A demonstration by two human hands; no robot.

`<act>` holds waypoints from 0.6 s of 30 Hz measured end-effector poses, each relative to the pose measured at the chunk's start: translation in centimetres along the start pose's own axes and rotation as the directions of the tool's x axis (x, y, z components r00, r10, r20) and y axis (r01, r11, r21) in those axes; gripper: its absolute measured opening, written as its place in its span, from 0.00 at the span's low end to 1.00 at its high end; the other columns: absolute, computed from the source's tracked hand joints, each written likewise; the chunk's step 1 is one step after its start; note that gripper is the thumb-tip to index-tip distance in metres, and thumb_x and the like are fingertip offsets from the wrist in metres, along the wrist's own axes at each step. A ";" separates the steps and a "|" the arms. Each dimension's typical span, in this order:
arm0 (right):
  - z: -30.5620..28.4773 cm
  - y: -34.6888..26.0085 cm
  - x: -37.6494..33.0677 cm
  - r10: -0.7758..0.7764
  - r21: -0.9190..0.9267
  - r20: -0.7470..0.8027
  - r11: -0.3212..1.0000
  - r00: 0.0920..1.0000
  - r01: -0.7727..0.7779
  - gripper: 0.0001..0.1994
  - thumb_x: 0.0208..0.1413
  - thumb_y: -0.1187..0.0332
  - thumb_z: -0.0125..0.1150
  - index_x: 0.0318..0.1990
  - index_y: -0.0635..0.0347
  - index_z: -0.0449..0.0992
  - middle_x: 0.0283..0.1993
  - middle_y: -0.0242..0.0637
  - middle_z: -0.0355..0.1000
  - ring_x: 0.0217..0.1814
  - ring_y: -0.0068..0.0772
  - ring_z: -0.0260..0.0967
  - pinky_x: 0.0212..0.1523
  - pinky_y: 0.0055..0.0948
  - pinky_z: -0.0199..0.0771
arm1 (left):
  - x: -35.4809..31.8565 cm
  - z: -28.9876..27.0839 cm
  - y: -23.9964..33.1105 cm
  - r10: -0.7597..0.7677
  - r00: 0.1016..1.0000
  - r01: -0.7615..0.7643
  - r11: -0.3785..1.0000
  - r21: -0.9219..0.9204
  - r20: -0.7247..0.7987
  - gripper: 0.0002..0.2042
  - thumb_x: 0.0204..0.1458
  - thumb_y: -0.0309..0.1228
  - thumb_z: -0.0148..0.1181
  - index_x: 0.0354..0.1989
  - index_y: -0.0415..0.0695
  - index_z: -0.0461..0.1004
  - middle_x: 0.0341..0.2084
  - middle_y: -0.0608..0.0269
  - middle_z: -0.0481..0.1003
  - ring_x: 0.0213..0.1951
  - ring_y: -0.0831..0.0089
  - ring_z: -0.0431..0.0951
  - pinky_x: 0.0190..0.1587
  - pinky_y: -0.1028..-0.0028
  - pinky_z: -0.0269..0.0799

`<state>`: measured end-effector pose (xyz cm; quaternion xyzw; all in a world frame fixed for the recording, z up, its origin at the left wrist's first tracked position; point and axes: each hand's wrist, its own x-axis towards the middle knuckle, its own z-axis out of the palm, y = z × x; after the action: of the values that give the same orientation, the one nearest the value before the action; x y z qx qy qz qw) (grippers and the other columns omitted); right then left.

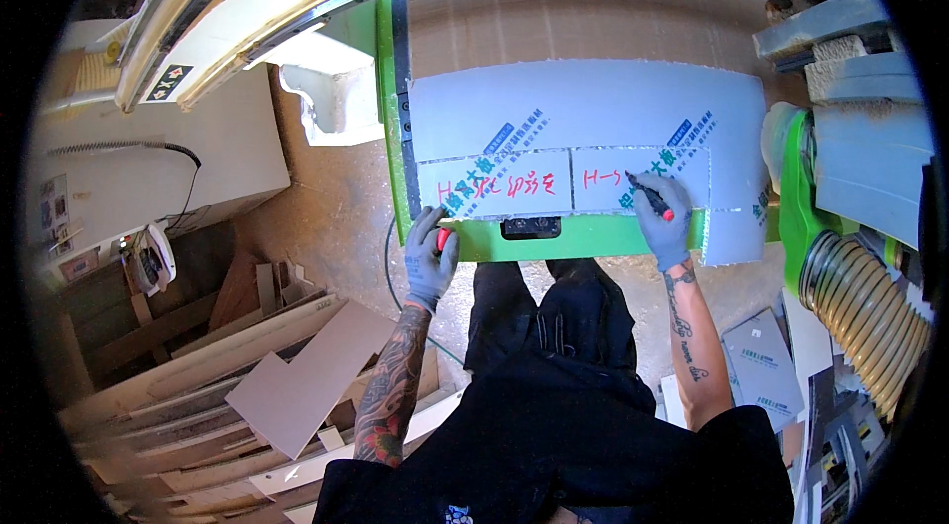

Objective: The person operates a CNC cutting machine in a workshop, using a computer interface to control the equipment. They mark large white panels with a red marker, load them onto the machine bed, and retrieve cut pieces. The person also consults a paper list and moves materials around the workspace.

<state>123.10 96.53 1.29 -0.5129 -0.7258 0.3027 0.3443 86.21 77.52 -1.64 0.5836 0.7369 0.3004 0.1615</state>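
Observation:
My right hand (664, 218), in a grey glove, grips a marker (652, 198) with a dark body and a red end. Its tip meets a cut rectangular piece (598, 196) of film-covered board, beside fresh red strokes. A second cut piece (554, 204) to the left carries a longer line of red handwriting. At that piece's near left corner rests my left hand (427, 262), also gloved, fingertips on the edge. Between its thumb and fingers is a small red cap (443, 239). Both pieces lie within a larger pale board (593, 94).
The machine bed has a green frame (593, 239) along its near edge. A ribbed hose (860, 302) with a green fitting stands at the right. Stacked board offcuts (297, 376) lie at the lower left. A rail and gantry (237, 25) cross the far left.

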 end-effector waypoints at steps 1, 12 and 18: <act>-0.2 0.3 -0.1 -0.004 -0.008 0.019 1.000 1.000 0.004 0.09 0.51 0.77 0.64 0.41 0.61 0.81 0.41 0.41 0.79 0.45 0.41 0.75 0.48 0.36 0.74 | 0.0 0.0 0.2 -0.002 1.000 0.002 1.000 -0.004 -0.001 0.09 0.51 0.27 0.64 0.39 0.37 0.78 0.55 0.49 0.75 0.62 0.46 0.69 0.64 0.54 0.63; -0.1 0.2 -0.2 0.000 -0.005 -0.020 1.000 1.000 0.000 0.09 0.53 0.77 0.63 0.42 0.63 0.80 0.42 0.42 0.79 0.44 0.38 0.76 0.48 0.34 0.75 | 0.1 -0.1 0.4 0.002 1.000 -0.002 1.000 0.014 0.000 0.08 0.52 0.27 0.64 0.38 0.37 0.77 0.55 0.49 0.75 0.62 0.47 0.69 0.64 0.55 0.63; -0.9 1.6 -0.9 -0.024 -0.036 -0.007 0.999 1.000 0.024 0.09 0.55 0.79 0.61 0.44 0.63 0.79 0.45 0.39 0.78 0.45 0.28 0.75 0.46 0.28 0.76 | 0.1 0.0 0.4 0.007 1.000 -0.007 1.000 0.021 0.003 0.09 0.52 0.27 0.64 0.39 0.37 0.77 0.56 0.49 0.75 0.62 0.46 0.69 0.64 0.55 0.63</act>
<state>124.89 96.20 0.41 -0.5113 -0.7360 0.2834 0.3413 86.51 77.65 -1.42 0.5882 0.7379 0.2922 0.1552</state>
